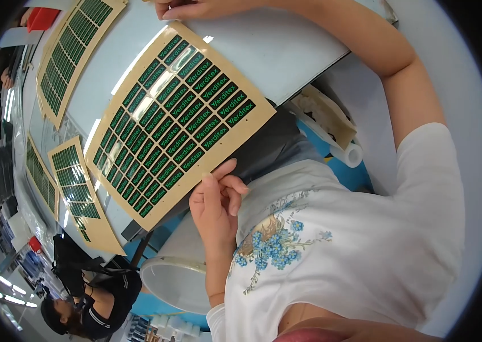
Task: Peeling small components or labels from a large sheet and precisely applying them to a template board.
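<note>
You are working at a pale table in a workshop; the tan sticker sheet is lying across its near edge, overhanging toward you; your left hand is pinching its near edge, fingers together; your right hand is pressing the far corner, its grip impossible to tell; more sheets are lying left.
</note>
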Demonstrator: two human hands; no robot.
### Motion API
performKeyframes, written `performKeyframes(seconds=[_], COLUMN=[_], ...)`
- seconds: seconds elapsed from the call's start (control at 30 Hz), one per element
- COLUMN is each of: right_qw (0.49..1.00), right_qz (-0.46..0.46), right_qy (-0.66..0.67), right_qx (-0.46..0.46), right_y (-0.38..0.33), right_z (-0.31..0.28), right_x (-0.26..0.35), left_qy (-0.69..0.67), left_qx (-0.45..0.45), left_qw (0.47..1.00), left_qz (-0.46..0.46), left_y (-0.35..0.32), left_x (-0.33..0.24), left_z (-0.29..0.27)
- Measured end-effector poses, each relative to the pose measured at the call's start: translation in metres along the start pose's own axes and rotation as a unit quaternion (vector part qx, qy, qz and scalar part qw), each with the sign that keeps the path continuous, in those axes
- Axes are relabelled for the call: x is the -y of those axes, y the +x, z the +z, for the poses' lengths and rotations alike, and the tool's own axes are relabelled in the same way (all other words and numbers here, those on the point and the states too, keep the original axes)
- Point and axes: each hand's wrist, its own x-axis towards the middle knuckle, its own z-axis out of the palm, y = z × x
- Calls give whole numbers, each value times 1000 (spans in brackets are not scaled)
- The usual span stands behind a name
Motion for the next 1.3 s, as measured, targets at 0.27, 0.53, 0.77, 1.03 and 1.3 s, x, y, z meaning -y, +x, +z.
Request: performKeyframes(seconds=[0.27, 0.53, 0.77, 1.03, 1.3], right_qw=[1000, 999, 1000, 997, 997], right_qz=[1, -20, -12, -49, -52], right_qy=[-7, -18, -8, -62, -44], right_qx=[-3, -26, -11, -22, -29], right_y=[0, 0, -2, 6, 1], right_z=[4, 5, 6, 10, 11], right_x=[-3, -3, -6, -17, -21], left_qy=[88, -50, 43, 118, 100], left_qx=[-41, 25, -26, 19, 24], left_qw=[993, 998, 997, 992, 995], left_qz=[66, 18, 55, 28, 2], left_y=[-7, 6, -4, -22, -18], left_x=[12, 0, 11, 29, 22], left_z=[1, 22, 16, 9, 25])
